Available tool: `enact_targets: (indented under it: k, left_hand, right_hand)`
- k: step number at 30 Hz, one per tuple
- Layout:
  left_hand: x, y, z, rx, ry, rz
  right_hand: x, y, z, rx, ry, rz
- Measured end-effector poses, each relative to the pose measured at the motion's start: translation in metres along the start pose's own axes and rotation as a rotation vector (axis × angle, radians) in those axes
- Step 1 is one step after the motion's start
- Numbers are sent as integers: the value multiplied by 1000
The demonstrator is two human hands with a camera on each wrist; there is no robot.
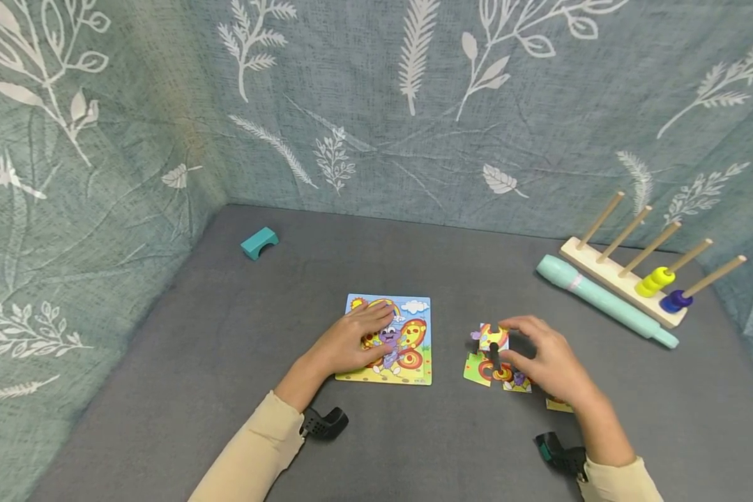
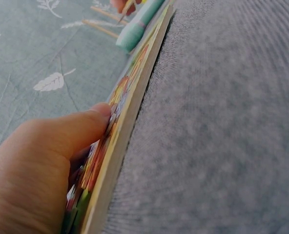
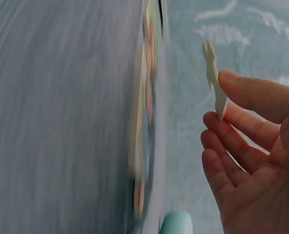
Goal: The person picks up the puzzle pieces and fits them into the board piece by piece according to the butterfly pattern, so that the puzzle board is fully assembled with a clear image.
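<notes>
A colourful butterfly puzzle board [image 1: 408, 317] lies flat in the middle of the grey surface. My left hand [image 1: 351, 338] rests on its left part with straight fingers [image 2: 81, 129] pressing the board [image 2: 120, 146]. To the right, my right hand [image 1: 542, 355] pinches one puzzle piece [image 1: 492, 337] between thumb and fingertips, lifted just above several loose pieces [image 1: 480, 369]. In the right wrist view the pale back of that piece [image 3: 214, 78] shows edge-on at the fingertips [image 3: 242, 87].
A teal flute [image 1: 602, 300] lies at the right beside a wooden peg rack [image 1: 621, 279] carrying a yellow ring [image 1: 657, 279] and a blue ring [image 1: 676, 300]. A teal arch block [image 1: 260, 242] sits at the back left. Leaf-patterned cloth walls enclose three sides.
</notes>
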State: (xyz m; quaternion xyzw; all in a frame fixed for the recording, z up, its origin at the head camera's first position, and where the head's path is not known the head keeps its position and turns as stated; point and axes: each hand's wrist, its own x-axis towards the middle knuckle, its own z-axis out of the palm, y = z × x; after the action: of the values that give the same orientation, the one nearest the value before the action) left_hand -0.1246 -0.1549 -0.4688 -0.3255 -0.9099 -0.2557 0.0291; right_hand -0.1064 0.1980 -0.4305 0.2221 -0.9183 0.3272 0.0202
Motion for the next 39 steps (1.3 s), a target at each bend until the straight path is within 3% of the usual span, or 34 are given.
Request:
enact_targets:
  k: [8,16,26,39]
  left_hand:
    - [-1,-1,-1,-5,-13,-6]
    - [-1,0,-1,-4,-17,-7]
    - [-1,-2,0,-15,2,-5]
    - [-1,-1,-1,-8,10,-2]
  right_hand:
    - [25,-27,28,4,-14,-129]
    - [47,-46,52,71,-120,-107]
    - [62,-54,71,82,-131,-119]
    - [63,-63,83,-12,-144,-111]
